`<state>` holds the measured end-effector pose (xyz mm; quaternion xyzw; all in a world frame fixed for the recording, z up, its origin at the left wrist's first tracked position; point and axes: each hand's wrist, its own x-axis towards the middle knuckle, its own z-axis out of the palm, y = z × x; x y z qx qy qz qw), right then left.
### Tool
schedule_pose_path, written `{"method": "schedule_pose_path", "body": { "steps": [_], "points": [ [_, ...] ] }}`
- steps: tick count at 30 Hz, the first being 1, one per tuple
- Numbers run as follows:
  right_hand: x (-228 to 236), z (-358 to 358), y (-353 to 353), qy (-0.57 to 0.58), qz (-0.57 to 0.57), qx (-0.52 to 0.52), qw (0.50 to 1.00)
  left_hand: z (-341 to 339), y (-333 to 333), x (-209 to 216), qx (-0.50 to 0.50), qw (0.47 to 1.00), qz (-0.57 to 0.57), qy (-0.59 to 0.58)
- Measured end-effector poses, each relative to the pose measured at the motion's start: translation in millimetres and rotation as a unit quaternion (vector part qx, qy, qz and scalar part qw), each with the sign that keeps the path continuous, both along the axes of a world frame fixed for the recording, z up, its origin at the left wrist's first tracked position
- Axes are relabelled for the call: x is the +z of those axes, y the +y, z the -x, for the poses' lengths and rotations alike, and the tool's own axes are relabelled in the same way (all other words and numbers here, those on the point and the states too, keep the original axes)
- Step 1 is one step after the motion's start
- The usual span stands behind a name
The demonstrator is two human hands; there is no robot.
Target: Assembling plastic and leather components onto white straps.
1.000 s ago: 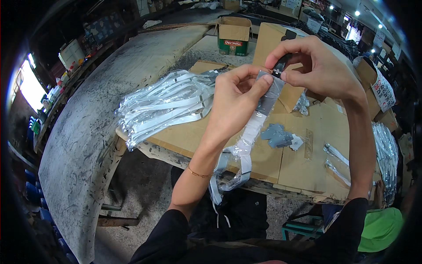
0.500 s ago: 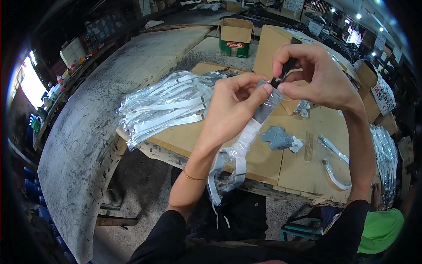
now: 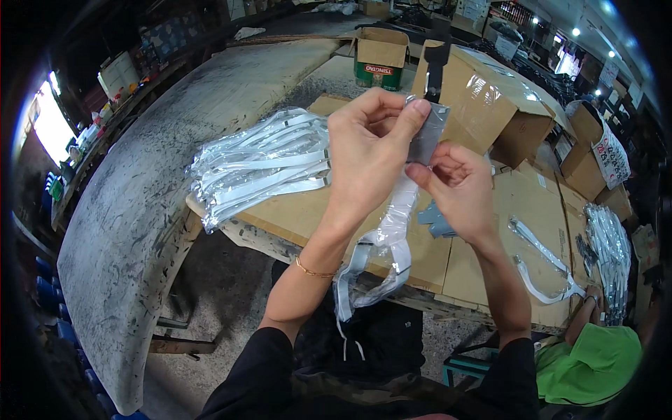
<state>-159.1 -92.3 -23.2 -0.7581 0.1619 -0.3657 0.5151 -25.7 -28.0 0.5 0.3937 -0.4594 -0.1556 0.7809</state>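
Note:
My left hand [image 3: 367,150] pinches the upper part of a grey card [image 3: 428,133] between thumb and fingers. A black strap end with a shiny metal clip [image 3: 435,73] sticks up above the card. Below hangs a white elastic strap in clear plastic [image 3: 400,210], looped at the bottom over the table's front edge; it looks like bagged suspenders. My right hand [image 3: 462,189] closes its thumb and fingers at the card's lower right edge, where card and plastic meet. Behind that hand, loose grey cards [image 3: 434,220] lie partly hidden on the cardboard.
Bagged white straps [image 3: 262,164] lie piled at left, more [image 3: 607,245] at far right. An unbagged Y-shaped white strap [image 3: 539,252] lies near a co-worker's hand [image 3: 592,301] and green clothing [image 3: 591,364]. Open cardboard boxes [image 3: 483,91] and a green-and-brown carton [image 3: 379,59] stand behind.
My right hand has left the black strap end and moved down to the card's lower edge. The black strap end now stands upright. A co-worker's hand has come into view at right.

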Motion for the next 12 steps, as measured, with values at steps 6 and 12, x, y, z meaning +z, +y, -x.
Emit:
{"method": "schedule_pose_path", "body": {
  "steps": [6,12],
  "points": [
    [12.4,-1.0,-2.7,-0.062,-0.023,0.025,0.998,-21.2,-5.5,1.9,-0.068,0.997,0.016,0.043],
    [42.0,4.0,-23.7,-0.099,0.085,-0.024,0.991,-13.9,-3.5,9.9,-0.067,0.998,-0.012,0.003]
  ]
}}
